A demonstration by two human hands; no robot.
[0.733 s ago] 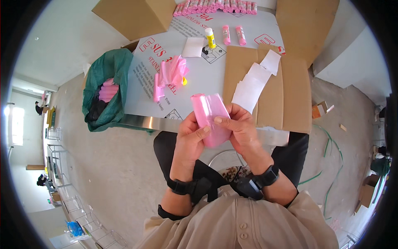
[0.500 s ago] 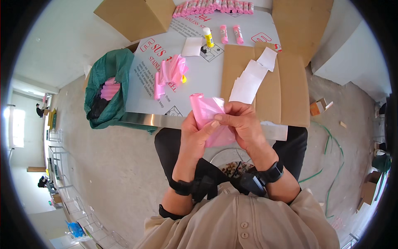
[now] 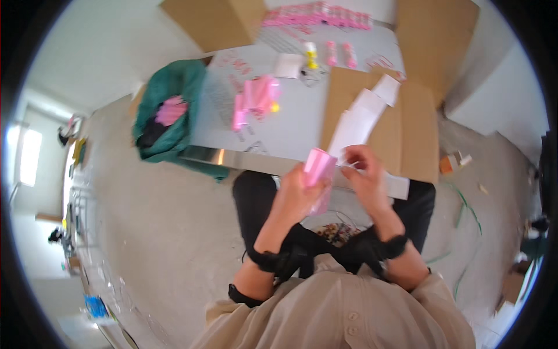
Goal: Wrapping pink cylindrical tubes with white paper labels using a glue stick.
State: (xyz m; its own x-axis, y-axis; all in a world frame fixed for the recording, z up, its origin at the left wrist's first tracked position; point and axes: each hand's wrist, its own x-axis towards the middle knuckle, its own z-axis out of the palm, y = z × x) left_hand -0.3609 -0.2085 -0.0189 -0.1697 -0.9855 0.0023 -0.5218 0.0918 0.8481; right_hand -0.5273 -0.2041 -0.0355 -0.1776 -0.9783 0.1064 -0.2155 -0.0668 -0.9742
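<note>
My left hand (image 3: 295,195) is wrapped around a pink roll of thin plastic film (image 3: 318,167), tilted above my lap at the table's front edge. Just to the right of the roll is my right hand (image 3: 369,177), its fingers and thumb curled toward each other. Something pale shows at its fingertips, too blurred to name. Beyond that hand, a row of overlapping white paper slips (image 3: 353,119) lies on a flat piece of cardboard (image 3: 415,122). A crumpled pile of pink film (image 3: 258,96) rests on the table farther left.
A yellow glue stick (image 3: 311,55) stands near a white paper stack (image 3: 288,66). Two pink wrapped rolls (image 3: 331,53) stand beside it, with a row of several more (image 3: 317,14) at the back. A green sack (image 3: 195,119) holding pink rolls hangs at the table's left.
My right hand has come off the film and moved right, close to the paper slips. The left hand still holds the roll, now more upright and shifted right. The whole view has swung slightly.
</note>
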